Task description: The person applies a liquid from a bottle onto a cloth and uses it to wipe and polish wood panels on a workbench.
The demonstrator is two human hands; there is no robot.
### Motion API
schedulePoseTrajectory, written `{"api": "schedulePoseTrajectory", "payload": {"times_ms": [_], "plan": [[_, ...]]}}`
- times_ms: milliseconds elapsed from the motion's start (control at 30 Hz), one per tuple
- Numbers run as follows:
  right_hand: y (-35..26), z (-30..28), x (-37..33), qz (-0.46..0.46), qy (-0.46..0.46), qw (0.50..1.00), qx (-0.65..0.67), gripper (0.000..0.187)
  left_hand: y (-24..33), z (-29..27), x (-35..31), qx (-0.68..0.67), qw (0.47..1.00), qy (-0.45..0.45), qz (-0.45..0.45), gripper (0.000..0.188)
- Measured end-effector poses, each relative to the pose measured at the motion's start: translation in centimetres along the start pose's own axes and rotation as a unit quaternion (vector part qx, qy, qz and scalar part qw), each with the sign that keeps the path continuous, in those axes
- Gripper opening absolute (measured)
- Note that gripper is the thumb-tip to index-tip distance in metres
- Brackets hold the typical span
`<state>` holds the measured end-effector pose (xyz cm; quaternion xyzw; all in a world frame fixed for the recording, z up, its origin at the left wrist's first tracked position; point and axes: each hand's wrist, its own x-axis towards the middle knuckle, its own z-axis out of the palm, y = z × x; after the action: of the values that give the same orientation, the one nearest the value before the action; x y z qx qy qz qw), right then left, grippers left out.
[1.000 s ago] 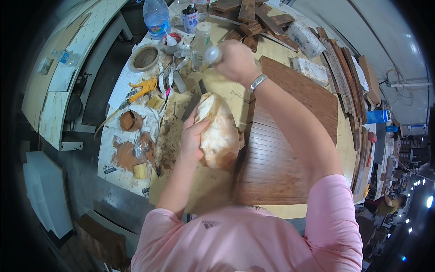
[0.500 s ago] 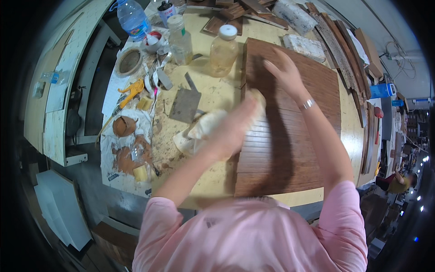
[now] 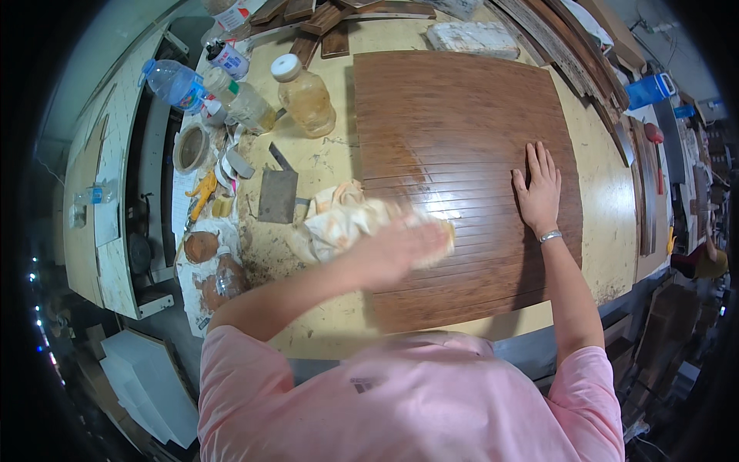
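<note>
**Rag on the slatted panel**

Workshop clutter rings a pale bench [image 3: 616, 208] that fills the middle of the frame. On it lies a big brown slatted panel [image 3: 462, 177], flat, its near edge towards the person in pink at the bottom.

Right of centre, the right hand [image 3: 539, 191] lies palm-down on the panel, fingers straight and slightly spread, judged to be bracing the panel. At centre, the left hand [image 3: 408, 245] presses a stained whitish rag [image 3: 339, 223] onto the panel's left part; the hand is blurred, so I cannot tell how its fingers lie. A wet sheen shows beside it.

Upper left stand three bottles [image 3: 306, 96], near the panel's left edge. A metal scraper [image 3: 277, 192] lies left of the rag. Items at the far left rim are too small to make out.
</note>
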<state>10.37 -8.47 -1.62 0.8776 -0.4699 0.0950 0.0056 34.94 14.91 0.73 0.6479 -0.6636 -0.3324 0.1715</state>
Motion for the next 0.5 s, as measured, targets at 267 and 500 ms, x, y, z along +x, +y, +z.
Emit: {"api": "schedulePoseTrajectory", "payload": {"times_ms": [267, 500], "plan": [[0.1, -0.5, 0.3, 0.000, 0.001, 1.000, 0.008, 0.063, -1.7, -1.7, 6.4, 0.250, 0.952, 0.114, 0.131, 0.052], [-0.2, -1.2, 0.3, -0.003, 0.006, 1.000, 0.026, 0.065, -5.2, -8.7, 15.2, 0.015, 0.975, 0.203, -0.084, 0.042]]}}
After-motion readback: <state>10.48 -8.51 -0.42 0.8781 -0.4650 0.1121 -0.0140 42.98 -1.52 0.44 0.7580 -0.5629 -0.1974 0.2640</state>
